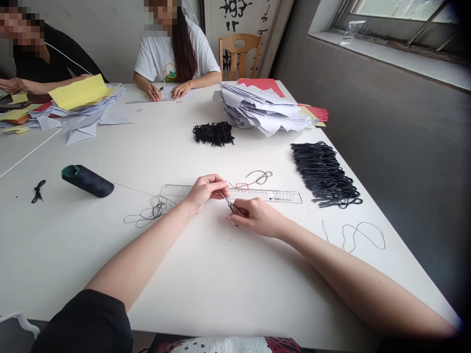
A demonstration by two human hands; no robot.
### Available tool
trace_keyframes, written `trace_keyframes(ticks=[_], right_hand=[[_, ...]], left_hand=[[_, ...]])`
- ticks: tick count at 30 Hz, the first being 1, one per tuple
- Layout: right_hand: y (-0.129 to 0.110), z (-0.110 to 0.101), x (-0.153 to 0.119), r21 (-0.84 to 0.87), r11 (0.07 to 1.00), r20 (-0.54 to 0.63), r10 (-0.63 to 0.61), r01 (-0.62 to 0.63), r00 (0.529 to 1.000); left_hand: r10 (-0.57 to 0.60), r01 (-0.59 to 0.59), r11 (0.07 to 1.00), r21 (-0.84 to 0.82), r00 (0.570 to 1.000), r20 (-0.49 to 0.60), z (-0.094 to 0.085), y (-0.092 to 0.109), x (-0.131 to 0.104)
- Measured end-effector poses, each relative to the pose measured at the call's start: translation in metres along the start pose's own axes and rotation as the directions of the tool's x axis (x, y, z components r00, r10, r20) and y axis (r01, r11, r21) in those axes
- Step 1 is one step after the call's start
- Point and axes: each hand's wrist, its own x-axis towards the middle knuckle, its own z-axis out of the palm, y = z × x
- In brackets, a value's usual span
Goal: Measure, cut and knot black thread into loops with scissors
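Between the near and far edges of the white bench (191,289), the left hand (209,192) is pinching what looks like thin dark cord (262,177), its grip together, at the tips of small silver scissors (231,207); the right hand's (263,216) grip is clamping their handles. Along the right edge, a row of black looped cords (324,174) is lying, seemingly done. Leftward, a black spool with green core (88,181) is still holding thread.

Short black sleeve (86,323), bare hands (205,192) (262,218)
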Motion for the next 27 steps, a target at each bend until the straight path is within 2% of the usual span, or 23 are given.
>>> trace_keyframes(ticks=[11,16,22,27], right_hand=[[0.003,-0.002,0.003,0.086,0.996,0.040,0.011,-0.014,0.999],[0.004,-0.005,0.002,0.048,0.998,0.051,0.029,-0.031,0.998],[-0.002,-0.015,-0.006,-0.077,0.997,0.237,0.005,0.014,0.972],[-0.008,-0.014,-0.014,-0.145,0.984,0.215,-0.075,0.107,0.974]], left_hand=[[0.001,-0.001,1.000,-0.003,1.000,0.018,-0.001,-0.002,0.002],[-0.010,0.010,1.000,-0.005,1.000,0.009,-0.002,-0.003,0.001],[-0.054,0.053,0.998,-0.019,0.998,-0.032,-0.003,-0.002,0.002],[-0.066,0.066,0.998,-0.007,0.997,-0.049,-0.002,0.000,-0.001]])
